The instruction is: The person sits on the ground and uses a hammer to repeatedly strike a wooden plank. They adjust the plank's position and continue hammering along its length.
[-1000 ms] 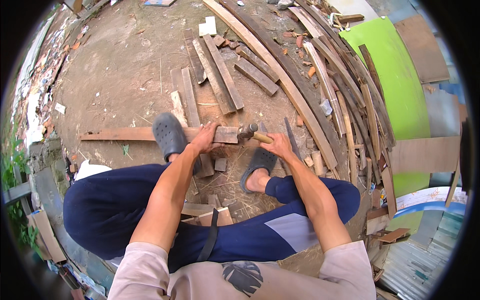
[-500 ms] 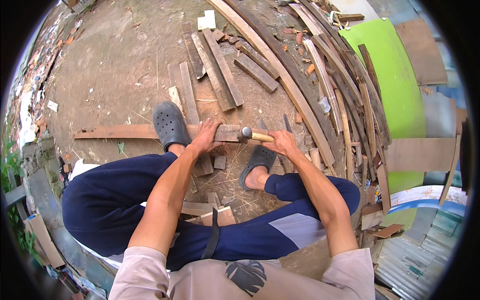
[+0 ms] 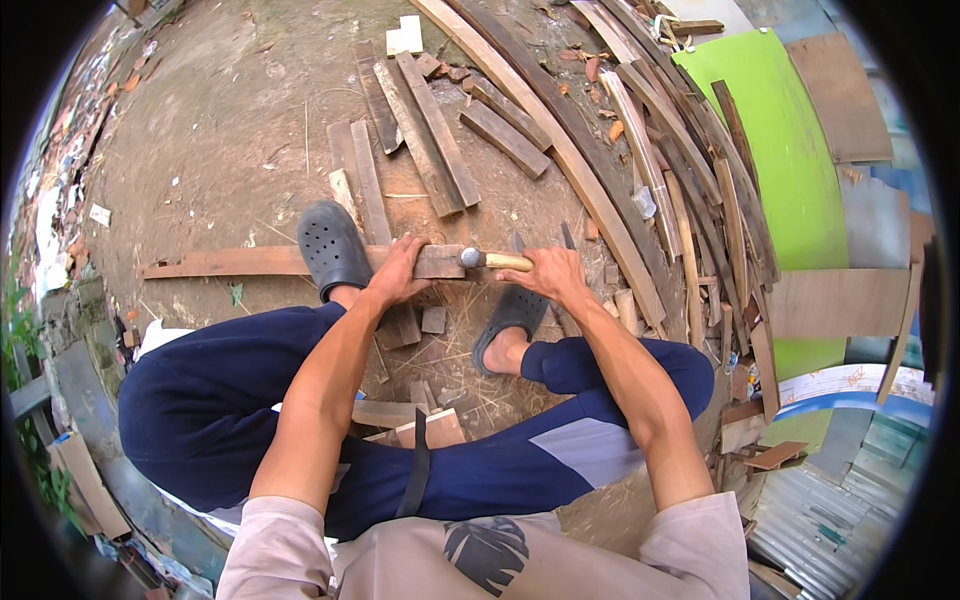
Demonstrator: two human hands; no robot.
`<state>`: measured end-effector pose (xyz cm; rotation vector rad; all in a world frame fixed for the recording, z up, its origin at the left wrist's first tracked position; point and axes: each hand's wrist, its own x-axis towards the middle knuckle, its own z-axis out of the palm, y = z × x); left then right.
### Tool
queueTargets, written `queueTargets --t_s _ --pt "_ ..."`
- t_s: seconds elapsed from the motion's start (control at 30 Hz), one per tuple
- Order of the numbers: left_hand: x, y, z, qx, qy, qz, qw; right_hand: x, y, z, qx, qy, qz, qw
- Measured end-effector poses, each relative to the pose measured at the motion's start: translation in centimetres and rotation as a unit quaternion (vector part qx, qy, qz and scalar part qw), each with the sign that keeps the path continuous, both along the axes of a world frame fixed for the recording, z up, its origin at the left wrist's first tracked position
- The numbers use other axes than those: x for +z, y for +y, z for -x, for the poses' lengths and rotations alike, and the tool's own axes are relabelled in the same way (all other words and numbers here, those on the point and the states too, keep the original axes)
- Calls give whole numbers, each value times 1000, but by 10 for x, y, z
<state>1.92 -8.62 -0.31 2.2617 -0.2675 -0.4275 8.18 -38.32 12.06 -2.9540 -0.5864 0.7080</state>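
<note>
A long reddish-brown wooden plank (image 3: pixel 225 263) lies crosswise in front of me, with a dark clog (image 3: pixel 333 245) on my left foot resting across it. My left hand (image 3: pixel 402 270) is closed around the plank near its right end, just right of that clog. In my right hand (image 3: pixel 550 272) is the light wooden handle of a hammer (image 3: pixel 508 261), gripped by its far part. The hammer's metal head points left, at the plank's right end; whether it touches the wood I cannot tell. A shorter board passes beneath the plank.
Several cut wood pieces (image 3: pixel 428 135) lie on the dirt ahead. Long boards (image 3: pixel 560 140) curve along the right, beside a pile of timber and a bright green panel (image 3: pixel 775 150). Small offcuts (image 3: pixel 432 428) lie between my legs. A low block wall (image 3: pixel 85 350) stands at the left.
My right hand and the hammer have moved slightly left, and the hammer head has turned. My left hand keeps its hold on the plank. The whole view has shifted a little.
</note>
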Motion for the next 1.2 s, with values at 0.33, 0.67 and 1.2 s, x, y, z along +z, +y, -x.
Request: queueTargets --t_s 0.33,0.67,1.2 --pt "-3 -7 2 12 6 -90 996 12 2 2 -18 21 -7 1000" --pt "-9 -5 0 -8 27 -103 994 20 16 3 -27 18 -5 999" --pt "-6 -7 0 9 17 -87 996 26 8 3 3 14 20 1000"
